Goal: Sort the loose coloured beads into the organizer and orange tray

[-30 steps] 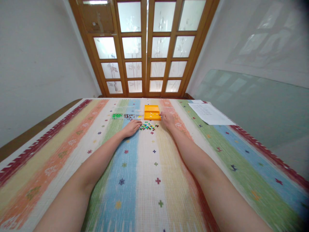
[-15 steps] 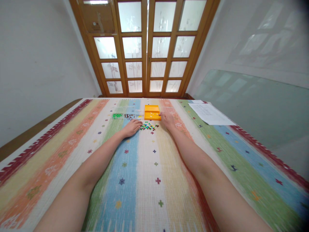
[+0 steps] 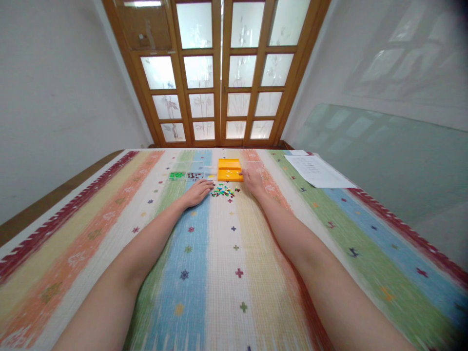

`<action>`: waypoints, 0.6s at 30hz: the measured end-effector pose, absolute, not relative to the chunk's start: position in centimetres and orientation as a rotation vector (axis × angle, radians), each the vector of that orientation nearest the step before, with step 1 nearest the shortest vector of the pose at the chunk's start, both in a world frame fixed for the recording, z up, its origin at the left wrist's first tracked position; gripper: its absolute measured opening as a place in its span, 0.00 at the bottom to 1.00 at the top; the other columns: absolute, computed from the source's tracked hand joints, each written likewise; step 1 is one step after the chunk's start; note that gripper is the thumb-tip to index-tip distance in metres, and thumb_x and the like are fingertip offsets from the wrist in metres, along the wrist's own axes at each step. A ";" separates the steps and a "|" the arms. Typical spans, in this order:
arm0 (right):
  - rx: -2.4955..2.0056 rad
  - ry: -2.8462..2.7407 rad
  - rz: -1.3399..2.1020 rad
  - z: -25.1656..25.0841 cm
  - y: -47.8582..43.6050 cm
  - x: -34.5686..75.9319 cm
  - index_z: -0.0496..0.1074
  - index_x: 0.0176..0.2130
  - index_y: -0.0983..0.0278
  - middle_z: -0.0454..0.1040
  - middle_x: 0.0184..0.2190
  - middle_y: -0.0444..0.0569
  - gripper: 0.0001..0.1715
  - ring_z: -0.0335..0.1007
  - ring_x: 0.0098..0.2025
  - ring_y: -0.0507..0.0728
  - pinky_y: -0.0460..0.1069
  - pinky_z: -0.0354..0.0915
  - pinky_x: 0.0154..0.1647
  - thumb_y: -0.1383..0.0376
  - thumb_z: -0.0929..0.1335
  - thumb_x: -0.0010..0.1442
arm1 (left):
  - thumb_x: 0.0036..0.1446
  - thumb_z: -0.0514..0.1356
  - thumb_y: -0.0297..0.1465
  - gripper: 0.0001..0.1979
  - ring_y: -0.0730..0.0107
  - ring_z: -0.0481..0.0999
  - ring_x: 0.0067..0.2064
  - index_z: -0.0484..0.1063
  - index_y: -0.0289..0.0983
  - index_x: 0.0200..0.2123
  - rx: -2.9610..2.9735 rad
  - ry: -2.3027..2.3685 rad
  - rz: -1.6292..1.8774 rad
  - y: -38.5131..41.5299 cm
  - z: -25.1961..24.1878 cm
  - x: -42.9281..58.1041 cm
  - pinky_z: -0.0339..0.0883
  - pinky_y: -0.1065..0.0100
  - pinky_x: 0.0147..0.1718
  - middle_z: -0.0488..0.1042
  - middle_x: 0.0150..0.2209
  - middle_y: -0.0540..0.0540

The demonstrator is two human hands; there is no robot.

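Observation:
A pile of small mixed-colour pieces (image 3: pixel 224 191) lies on the striped cloth. My left hand (image 3: pixel 198 191) rests palm down at the pile's left side, its fingers loosely stretched and nothing visible in them. Beyond the pile sits a yellow-orange tray (image 3: pixel 229 164) with a few pale pieces in its near part. My right hand (image 3: pixel 253 182) is closed at the tray's right edge, fingertips on it. To the left is a clear compartment box (image 3: pixel 186 176); green pieces (image 3: pixel 177 175) fill one compartment and dark brown pieces (image 3: pixel 195 176) lie in the one beside it.
Printed paper sheets (image 3: pixel 317 170) lie at the table's right side. A patterned striped cloth (image 3: pixel 226 292) covers the table. Behind it stand wood-framed glass doors (image 3: pixel 222 97), and a glass panel (image 3: pixel 383 146) leans at the right wall.
My left hand has drawn slightly left, away from the pile. My right hand stays at the tray's edge.

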State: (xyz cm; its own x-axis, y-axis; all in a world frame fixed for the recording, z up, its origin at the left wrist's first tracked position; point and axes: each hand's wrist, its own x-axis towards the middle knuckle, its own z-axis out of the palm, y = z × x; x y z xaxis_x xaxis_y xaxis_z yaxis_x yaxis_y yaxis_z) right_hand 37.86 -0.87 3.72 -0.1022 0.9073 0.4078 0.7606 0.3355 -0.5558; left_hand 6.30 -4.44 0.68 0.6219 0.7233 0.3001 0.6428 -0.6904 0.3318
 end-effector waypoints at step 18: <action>-1.405 -1.979 0.212 2.0 0.2 37.2 0.83 0.44 0.66 0.83 0.45 0.57 0.27 0.77 0.47 0.61 0.51 0.65 0.52 0.60 0.57 0.76 | 0.75 0.45 0.38 0.25 0.56 0.64 0.70 0.71 0.38 0.66 2.730 1.184 0.514 -4.6 0.5 7.7 0.49 0.50 0.73 0.71 0.67 0.41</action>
